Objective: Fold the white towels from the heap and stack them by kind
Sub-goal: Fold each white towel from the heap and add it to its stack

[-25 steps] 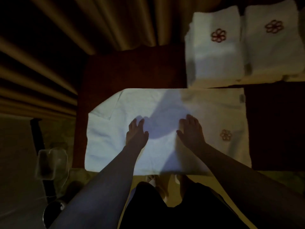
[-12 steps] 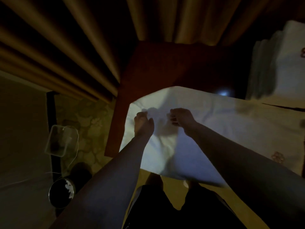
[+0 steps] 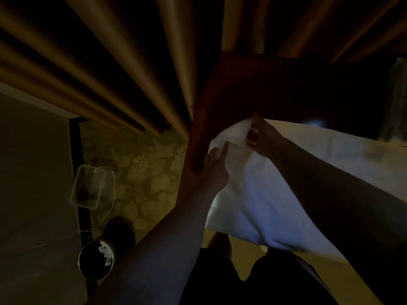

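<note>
A white towel (image 3: 293, 172) lies spread over the dark red table (image 3: 264, 84), its near edge hanging off the front. My right hand (image 3: 262, 137) pinches the towel's far left corner and lifts it off the table. My left hand (image 3: 217, 166) is at the towel's left edge, fingers against the cloth; whether it grips the edge is unclear. A sliver of the folded towel stack (image 3: 396, 100) shows at the far right edge, dim and blurred.
Brown pleated curtains (image 3: 132, 62) hang behind the table. On the patterned floor at left stand a clear plastic box (image 3: 91, 188) with a white cable and a round dark bin (image 3: 97, 263). A bed edge (image 3: 33, 194) fills the left side.
Both hands moved left from the towel's middle to its left end, and my right hand has taken the far corner and raised it. The view has swung left, hiding most of the stacks.
</note>
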{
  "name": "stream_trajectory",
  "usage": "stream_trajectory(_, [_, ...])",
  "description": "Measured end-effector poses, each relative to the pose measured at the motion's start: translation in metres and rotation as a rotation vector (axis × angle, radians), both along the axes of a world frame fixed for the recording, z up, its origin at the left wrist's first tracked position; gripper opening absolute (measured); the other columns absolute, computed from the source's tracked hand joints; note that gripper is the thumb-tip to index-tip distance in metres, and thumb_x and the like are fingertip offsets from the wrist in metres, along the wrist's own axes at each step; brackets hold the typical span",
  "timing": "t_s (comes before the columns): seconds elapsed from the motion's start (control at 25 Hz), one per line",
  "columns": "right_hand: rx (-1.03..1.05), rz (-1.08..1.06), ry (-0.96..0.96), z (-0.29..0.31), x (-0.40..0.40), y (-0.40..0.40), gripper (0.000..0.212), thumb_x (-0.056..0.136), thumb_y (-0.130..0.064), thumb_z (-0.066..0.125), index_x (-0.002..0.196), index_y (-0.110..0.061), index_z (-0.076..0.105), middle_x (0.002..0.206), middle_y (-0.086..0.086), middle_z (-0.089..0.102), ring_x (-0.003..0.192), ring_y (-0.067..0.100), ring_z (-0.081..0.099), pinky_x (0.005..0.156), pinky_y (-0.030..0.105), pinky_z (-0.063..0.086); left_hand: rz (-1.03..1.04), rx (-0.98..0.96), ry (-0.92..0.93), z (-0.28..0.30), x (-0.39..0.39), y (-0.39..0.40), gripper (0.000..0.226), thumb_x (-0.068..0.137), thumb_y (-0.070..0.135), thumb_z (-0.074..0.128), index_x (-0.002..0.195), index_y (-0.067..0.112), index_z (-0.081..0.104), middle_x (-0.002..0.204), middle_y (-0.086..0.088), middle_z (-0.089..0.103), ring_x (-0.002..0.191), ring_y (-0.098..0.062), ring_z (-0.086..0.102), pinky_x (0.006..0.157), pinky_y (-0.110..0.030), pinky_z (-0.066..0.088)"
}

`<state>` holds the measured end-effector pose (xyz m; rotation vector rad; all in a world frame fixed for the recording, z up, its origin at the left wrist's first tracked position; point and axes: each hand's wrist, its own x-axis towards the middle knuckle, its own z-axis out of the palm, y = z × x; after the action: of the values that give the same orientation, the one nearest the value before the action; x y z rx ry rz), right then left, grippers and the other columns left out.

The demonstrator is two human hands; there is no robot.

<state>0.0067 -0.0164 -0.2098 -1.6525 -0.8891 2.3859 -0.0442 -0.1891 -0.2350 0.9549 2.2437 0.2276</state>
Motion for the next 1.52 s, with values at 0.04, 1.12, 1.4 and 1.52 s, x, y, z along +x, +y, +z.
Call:
stream_trajectory(0.04, [0.024,-0.009,0.068,0.001,-0.005,0.001,0.037,0.095,-0.049,0.048,0.118,-0.021,0.058,0.134,0.008,0.05,0.123,0.025,0.046,0.1,0.041,0.041,-0.011,-0.005,-0.011,0.001,-0.005,0.002,0.081,0.09,0.012,0.05,0.152,0.04,0.005,0.155,-0.001,0.016,0.138,-0.028,0.022,0.107,-0.041,0.033])
stream_trajectory(1.12, [0.88,1.042,-0.478,-0.016,0.186,-0.153,0.052,0.092,-0.036,0.057,0.136,-0.012,0.044,0.127,0.021,0.043,0.119,0.039,0.044,0.096,0.039,0.039,0.634,-0.211,-0.029,0.003,0.068,-0.131,0.078,0.076,0.035,0.079,0.134,0.0,0.041,0.132,-0.018,0.051,0.117,-0.037,0.053,0.09,-0.042,0.049])
stream_trajectory(1.4, [1.033,1.078,-0.432,-0.02,0.204,-0.176,0.053,0.092,-0.032,0.057,0.138,-0.013,0.042,0.139,0.019,0.033,0.129,0.035,0.031,0.1,0.044,0.037,0.57,-0.177,-0.008,0.005,0.066,-0.146,0.05,0.093,0.031,0.06,0.13,-0.002,0.052,0.128,-0.02,0.056,0.114,-0.038,0.056,0.085,-0.039,0.047])
stream_trajectory(1.52, [1.022,1.061,-0.355,-0.023,0.202,-0.18,0.056,0.092,-0.032,0.058,0.141,-0.013,0.04,0.147,0.016,0.03,0.135,0.033,0.027,0.107,0.04,0.029,0.637,-0.138,0.021,0.007,0.06,-0.155,0.052,0.094,0.03,0.057,0.136,0.001,0.046,0.135,-0.02,0.052,0.121,-0.038,0.051,0.095,-0.039,0.044])
